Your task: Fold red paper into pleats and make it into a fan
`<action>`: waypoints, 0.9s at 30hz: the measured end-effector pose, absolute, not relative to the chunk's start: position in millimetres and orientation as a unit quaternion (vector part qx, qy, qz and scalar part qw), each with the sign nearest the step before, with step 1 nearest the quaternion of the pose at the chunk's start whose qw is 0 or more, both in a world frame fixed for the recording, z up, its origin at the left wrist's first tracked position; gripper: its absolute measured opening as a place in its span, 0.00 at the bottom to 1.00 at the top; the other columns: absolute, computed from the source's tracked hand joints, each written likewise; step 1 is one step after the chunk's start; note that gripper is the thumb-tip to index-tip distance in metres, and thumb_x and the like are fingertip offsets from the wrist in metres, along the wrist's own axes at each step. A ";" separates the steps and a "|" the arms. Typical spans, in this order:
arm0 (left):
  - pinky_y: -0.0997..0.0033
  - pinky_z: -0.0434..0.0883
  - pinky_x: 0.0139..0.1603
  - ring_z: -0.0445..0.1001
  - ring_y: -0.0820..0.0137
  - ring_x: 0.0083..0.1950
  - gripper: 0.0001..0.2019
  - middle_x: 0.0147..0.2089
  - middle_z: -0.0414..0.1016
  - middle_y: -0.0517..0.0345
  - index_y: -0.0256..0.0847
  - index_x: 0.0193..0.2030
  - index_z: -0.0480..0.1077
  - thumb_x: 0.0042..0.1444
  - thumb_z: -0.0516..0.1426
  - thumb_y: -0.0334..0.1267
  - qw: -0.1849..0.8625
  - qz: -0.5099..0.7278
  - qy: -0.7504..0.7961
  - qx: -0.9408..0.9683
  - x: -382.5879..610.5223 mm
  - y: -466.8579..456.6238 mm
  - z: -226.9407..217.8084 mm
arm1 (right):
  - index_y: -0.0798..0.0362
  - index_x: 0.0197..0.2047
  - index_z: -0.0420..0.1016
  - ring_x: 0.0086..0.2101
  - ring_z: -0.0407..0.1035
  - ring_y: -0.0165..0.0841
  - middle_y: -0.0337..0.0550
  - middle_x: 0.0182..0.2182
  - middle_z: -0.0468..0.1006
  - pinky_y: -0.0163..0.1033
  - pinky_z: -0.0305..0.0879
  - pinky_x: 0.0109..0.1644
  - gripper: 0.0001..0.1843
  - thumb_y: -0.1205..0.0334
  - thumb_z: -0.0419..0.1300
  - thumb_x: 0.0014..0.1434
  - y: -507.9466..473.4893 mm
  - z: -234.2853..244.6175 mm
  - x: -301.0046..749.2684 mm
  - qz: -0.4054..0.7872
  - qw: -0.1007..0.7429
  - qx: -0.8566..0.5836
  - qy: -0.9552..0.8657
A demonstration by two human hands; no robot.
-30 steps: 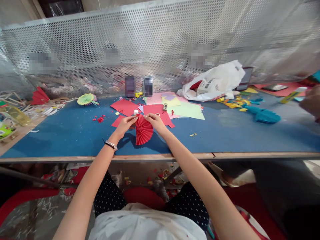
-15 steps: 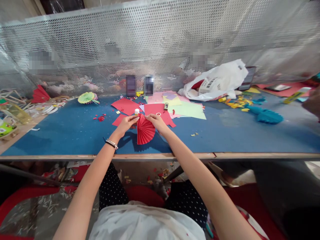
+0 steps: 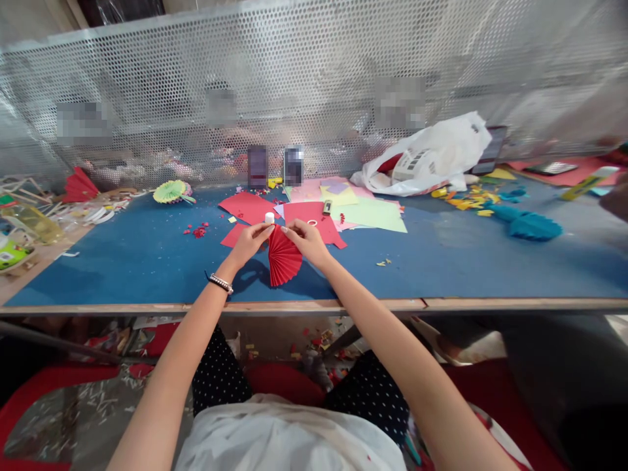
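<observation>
A red pleated paper fan [image 3: 284,258] stands fanned out over the blue table [image 3: 122,261], its narrow end up between my hands. My left hand [image 3: 250,240], with a bead bracelet at the wrist, pinches the fan's top from the left. My right hand [image 3: 305,239] pinches the same top from the right, fingers closed on the folds. A small white glue cap [image 3: 269,217] and red paper sheets [image 3: 248,208] lie just behind my hands.
Pastel paper sheets [image 3: 367,212] lie behind to the right. A white plastic bag [image 3: 432,157], teal paper fans [image 3: 532,226] and yellow scraps sit far right. A green-yellow fan [image 3: 169,191] and a red fan [image 3: 78,185] lie at left. A perforated metal screen [image 3: 314,85] backs the table.
Both hands have lifted the fan's pinched end slightly and drawn closer together. The fan is a little narrower.
</observation>
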State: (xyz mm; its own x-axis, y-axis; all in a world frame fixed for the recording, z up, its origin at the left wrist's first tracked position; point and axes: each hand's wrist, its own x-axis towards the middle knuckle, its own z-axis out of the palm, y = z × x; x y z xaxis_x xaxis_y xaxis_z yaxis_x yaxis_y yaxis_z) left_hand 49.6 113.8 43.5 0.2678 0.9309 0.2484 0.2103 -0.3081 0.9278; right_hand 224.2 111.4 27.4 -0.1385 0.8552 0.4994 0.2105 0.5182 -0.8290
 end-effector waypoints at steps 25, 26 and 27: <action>0.64 0.66 0.49 0.73 0.63 0.46 0.19 0.46 0.78 0.49 0.43 0.52 0.74 0.57 0.54 0.48 0.206 0.423 0.363 0.804 52.6 98.0 40.7 | 0.49 0.36 0.70 0.31 0.64 0.35 0.46 0.33 0.71 0.43 0.63 0.36 0.13 0.53 0.49 0.64 100.0 25.3 230.6 0.066 0.560 -0.307 -0.767; 0.64 0.65 0.50 0.73 0.63 0.46 0.20 0.46 0.78 0.49 0.43 0.52 0.73 0.57 0.54 0.48 0.195 0.416 0.367 0.809 52.5 97.0 40.8 | 0.49 0.36 0.70 0.32 0.64 0.35 0.45 0.33 0.70 0.43 0.63 0.37 0.14 0.53 0.48 0.64 99.6 25.9 230.6 0.065 0.559 -0.305 -0.769; 0.64 0.65 0.50 0.73 0.63 0.46 0.20 0.46 0.78 0.49 0.43 0.53 0.73 0.57 0.55 0.48 0.187 0.411 0.372 0.811 52.5 96.3 40.8 | 0.49 0.35 0.69 0.32 0.64 0.35 0.45 0.32 0.70 0.43 0.63 0.38 0.14 0.53 0.47 0.64 99.2 26.5 230.5 0.065 0.558 -0.302 -0.770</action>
State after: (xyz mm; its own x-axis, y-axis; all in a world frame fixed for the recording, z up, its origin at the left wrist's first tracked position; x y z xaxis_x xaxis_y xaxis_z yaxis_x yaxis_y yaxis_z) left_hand 52.5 96.3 40.8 0.3853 0.7565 0.5284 0.4498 -0.6539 0.6083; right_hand 230.5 99.2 26.5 -0.1954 0.5377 0.8202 0.3930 0.8091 -0.4368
